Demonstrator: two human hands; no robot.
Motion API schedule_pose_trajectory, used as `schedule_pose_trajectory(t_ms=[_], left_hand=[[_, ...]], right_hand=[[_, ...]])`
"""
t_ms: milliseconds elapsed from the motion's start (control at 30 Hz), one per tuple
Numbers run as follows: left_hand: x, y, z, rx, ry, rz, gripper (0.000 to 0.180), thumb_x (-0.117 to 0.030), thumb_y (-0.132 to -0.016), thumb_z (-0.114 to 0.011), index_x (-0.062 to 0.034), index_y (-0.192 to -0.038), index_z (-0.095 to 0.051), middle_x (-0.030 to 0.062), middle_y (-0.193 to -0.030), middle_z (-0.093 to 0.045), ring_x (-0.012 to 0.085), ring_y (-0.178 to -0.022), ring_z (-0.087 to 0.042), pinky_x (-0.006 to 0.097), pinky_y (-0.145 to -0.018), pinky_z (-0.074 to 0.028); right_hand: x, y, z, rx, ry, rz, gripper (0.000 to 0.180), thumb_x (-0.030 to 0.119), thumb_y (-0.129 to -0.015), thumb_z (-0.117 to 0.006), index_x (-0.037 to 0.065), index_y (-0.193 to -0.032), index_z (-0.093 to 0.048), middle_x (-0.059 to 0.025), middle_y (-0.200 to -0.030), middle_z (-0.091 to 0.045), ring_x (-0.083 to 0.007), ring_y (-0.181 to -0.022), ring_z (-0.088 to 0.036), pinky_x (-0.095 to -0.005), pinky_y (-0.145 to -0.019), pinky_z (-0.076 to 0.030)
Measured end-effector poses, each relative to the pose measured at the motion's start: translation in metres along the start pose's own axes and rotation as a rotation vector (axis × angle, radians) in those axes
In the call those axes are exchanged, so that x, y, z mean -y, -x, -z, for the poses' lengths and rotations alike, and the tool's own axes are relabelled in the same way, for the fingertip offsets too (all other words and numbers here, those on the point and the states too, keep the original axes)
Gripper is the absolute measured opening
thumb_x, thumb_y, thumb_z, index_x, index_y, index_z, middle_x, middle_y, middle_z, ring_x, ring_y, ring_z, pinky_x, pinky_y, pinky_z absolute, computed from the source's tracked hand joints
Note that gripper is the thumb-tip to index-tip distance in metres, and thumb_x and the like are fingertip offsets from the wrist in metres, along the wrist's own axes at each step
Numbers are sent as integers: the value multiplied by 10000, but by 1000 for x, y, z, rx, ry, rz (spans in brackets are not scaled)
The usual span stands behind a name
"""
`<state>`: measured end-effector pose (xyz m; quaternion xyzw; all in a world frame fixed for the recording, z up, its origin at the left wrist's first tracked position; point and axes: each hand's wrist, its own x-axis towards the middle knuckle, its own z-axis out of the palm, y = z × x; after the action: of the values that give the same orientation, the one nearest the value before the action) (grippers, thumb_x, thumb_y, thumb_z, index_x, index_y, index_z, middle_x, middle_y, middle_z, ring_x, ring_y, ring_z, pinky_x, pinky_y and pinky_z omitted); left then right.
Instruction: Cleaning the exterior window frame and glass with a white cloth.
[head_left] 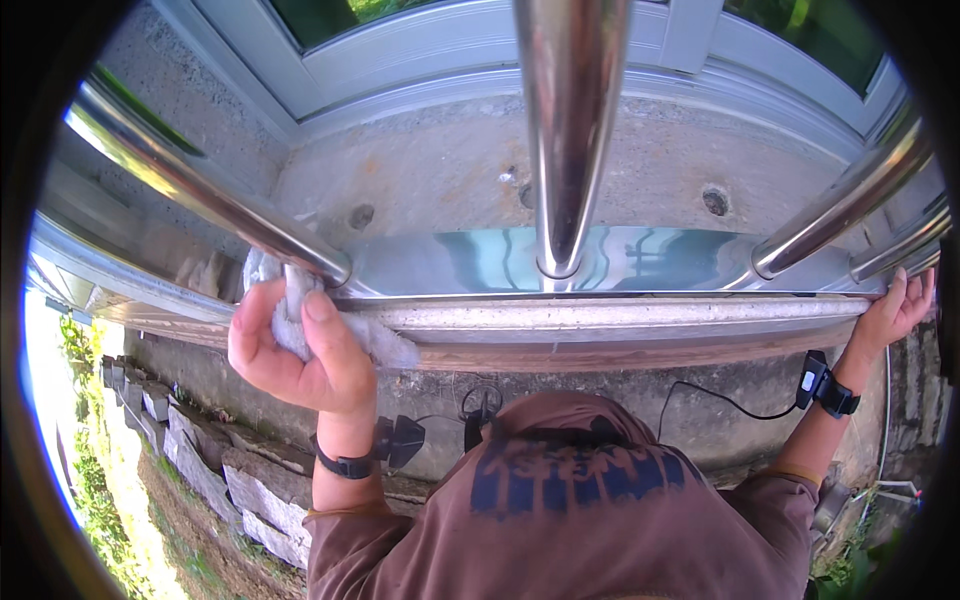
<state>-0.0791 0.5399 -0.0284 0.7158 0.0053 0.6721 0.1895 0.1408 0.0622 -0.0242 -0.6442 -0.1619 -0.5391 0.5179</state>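
Observation:
My left hand (300,350) pinches a crumpled greyish-white cloth (290,325) between thumb and fingers. The cloth is pressed about the foot of the left shiny metal bar (225,205), and one end hangs over the ledge's front edge. That bar stands on a polished metal base strip (480,262), as does the thick middle bar (570,130). At the far right end of the strip, my right hand (900,305) rests by the foot of the right bars (850,200). Its fingers are loosely bent and apart, with nothing seen in them.
Behind the bars lies a rough concrete sill (440,180) with several holes, below a white window frame (420,60). A pale stone ledge (620,318) runs along the front. Black devices (815,378) with a cable are strapped at my wrists. Stacked stone slabs (200,465) lie below left.

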Motion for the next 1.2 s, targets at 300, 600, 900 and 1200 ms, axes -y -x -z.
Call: schedule_pose_trajectory(t_ms=[300, 600, 900, 1200], left_hand=[[-53, -12, -14, 371, -346, -233, 264, -29, -816, -596, -1, -1070, -533, 138, -1013, -567, 280, -914, -523, 384, -842, -407], [-78, -27, -30, 629, 2, -30, 380, -32, -750, -632, 6, -1109, -513, 136, -1022, -587, 282, -892, -561, 380, -797, -414], [-63, -98, -68, 741, -337, -301, 259, -63, -765, -545, -1, -1016, -528, 183, -927, -577, 361, -874, -538, 440, -760, -412], [-44, -108, -90, 1532, -189, 119, 527, -252, -849, -506, -35, -1316, -392, 179, -1257, -492, 275, -1131, -494, 320, -976, -349]], right_hand=[[2, 5, -4, 9, 48, -9, 443, 11, -894, -446, -54, -1296, -271, -199, -1123, -559, -215, -980, -580, -302, -889, -420], [1, 4, -9, 44, -3, 6, 434, 23, -899, -453, -48, -1292, -284, -187, -1135, -560, -208, -991, -578, -292, -876, -422], [0, 4, -6, 74, 67, 9, 451, 24, -903, -435, -67, -1300, -240, -218, -1170, -531, -234, -1038, -561, -321, -942, -394], [9, 5, -9, 78, 84, -17, 460, 31, -910, -436, -67, -1311, -233, -214, -1188, -522, -219, -1055, -546, -310, -946, -382]])
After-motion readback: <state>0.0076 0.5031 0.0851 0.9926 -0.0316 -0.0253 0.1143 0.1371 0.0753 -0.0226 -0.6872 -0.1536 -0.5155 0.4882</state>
